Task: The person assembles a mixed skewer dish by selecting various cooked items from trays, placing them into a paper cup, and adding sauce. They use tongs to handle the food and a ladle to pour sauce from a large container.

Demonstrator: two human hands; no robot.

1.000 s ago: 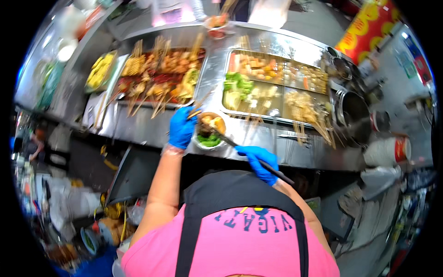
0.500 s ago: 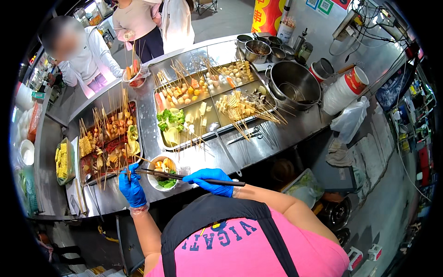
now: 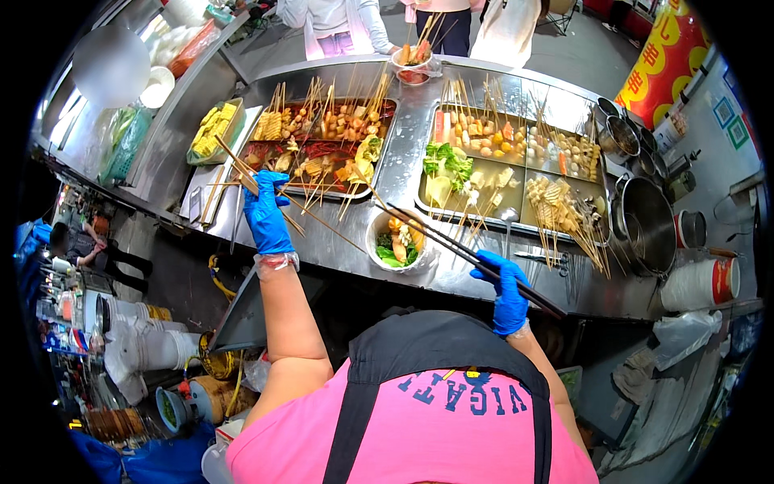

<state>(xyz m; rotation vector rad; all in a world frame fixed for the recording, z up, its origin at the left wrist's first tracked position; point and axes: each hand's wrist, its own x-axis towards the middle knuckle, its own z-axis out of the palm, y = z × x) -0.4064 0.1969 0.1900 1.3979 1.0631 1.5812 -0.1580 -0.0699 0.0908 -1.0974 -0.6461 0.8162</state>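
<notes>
While left hand grips thin brown wooden sticks, right hand holds long black chopsticks. Filling the round white bowl between seems underway, needing steady chopsticks next.

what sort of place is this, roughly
Probably a street-food skewer stall: the steel counter holds large trays of skewered food in liquid, people stand across it, and the gloved right hand holds dark chopsticks near a bowl of food.

The tabletop is smooth, glossy metal; the bowl has a clear plastic liner. Skewers are pale, matt wood; gloves, creased and rubbery; the apron, matt cloth.
</notes>
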